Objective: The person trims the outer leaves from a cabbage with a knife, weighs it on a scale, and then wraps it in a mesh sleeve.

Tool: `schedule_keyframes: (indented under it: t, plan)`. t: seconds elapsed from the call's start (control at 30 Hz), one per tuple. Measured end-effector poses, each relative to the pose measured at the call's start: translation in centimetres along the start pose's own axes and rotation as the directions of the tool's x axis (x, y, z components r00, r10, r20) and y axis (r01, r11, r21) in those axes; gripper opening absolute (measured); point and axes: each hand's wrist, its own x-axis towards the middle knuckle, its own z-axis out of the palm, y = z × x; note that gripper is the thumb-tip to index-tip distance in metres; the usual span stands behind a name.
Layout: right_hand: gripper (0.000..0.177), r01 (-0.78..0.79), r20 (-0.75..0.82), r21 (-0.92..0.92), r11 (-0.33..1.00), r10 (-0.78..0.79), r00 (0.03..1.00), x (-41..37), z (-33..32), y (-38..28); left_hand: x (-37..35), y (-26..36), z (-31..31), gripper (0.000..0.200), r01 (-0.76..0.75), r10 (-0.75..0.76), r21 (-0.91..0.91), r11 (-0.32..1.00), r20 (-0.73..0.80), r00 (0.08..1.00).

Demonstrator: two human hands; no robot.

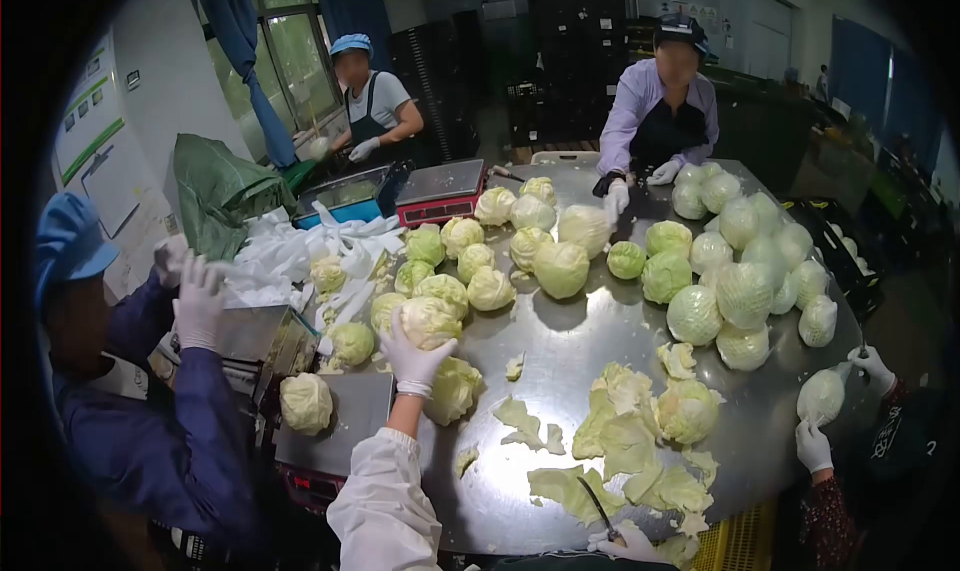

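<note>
My left hand [412,361], in a white glove, reaches forward with its fingers and thumb around the near side of a pale cabbage [432,319]. Another cabbage [456,389] sits just to the right of that wrist. At the bottom edge, my gloved right hand [630,545] is closed on a knife [598,502] with a dark, curved blade pointing up and left. Loose cabbage leaves [560,486] lie under and around the blade. Beyond them rests a partly trimmed cabbage [687,411]. Part of my right hand is cut off by the frame.
On the steel table [510,516] stand several bare cabbages and, at right, a pile of net-wrapped cabbages [745,293]. A scale [345,411] carrying a cabbage [306,403] is at left. Co-workers stand left, behind and right; one at right holds a wrapped cabbage [821,397].
</note>
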Motion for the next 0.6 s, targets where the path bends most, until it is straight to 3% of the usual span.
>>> schedule_keyframes:
  t: [0.03,0.2,0.33,0.43,0.5,0.53,0.57,0.6]
  plan:
    - [0.028,-0.081,-0.049,-0.025,0.996,0.080,0.996,-0.6,-1.2,0.1,1.3,-0.8,0.5,0.115,0.092,-0.092,0.138,0.986,-0.003,0.996]
    - [0.027,-0.234,-0.300,-0.049,0.971,0.209,0.931,-2.1,-5.5,-2.9,4.6,-5.3,1.9,0.121,0.330,-0.363,0.290,0.898,0.069,0.929]
    - [0.026,-0.280,-0.343,-0.071,0.957,0.240,0.908,0.9,-3.3,-7.9,4.9,-8.3,3.6,0.116,0.363,-0.418,0.353,0.862,0.091,0.904]
    - [0.026,-0.256,-0.329,-0.153,0.955,0.195,0.924,3.7,0.1,-10.5,5.4,-11.3,5.5,0.114,0.373,-0.441,0.302,0.878,0.203,0.874]
    - [0.026,-0.272,-0.354,-0.205,0.940,0.188,0.916,4.8,-0.4,-11.5,5.3,-8.6,4.4,0.113,0.167,-0.254,0.373,0.913,0.197,0.947]
    - [0.026,-0.273,-0.365,-0.233,0.933,0.176,0.914,5.4,-1.1,-12.0,4.6,-6.7,2.8,0.118,0.067,-0.153,0.294,0.954,0.280,0.948]
    - [0.026,-0.272,-0.376,-0.254,0.928,0.165,0.912,6.1,-1.9,-12.6,3.5,-5.4,1.6,0.118,0.067,-0.151,0.288,0.955,0.279,0.948]
    - [0.025,-0.277,-0.387,-0.275,0.921,0.158,0.908,7.0,-2.7,-13.2,1.8,-4.7,0.5,0.120,-0.151,-0.017,0.302,0.941,0.489,0.872]
